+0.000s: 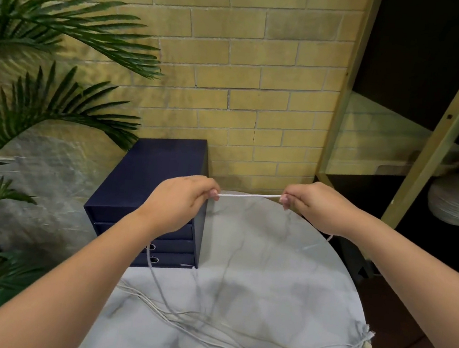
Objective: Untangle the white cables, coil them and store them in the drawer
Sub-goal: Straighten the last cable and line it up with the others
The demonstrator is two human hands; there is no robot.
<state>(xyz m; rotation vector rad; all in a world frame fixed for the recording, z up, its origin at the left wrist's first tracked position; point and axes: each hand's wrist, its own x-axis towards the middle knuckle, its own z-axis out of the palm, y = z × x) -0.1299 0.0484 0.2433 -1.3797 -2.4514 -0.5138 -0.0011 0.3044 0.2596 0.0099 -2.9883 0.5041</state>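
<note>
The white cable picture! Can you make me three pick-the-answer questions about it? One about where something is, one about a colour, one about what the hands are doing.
1. Where does the drawer box stand?
A. on the table's left side, by the wall
B. on the shelf
C. on the floor

2. What colour is the drawer box?
A. red
B. dark blue
C. white

3. How is the white cable between the left hand and right hand?
A. coiled
B. knotted
C. pulled straight

Answers: 1 A, it sits on the marble table by the bricks; 2 B, its sides are navy; 3 C, both hands pinch it taut.
</note>
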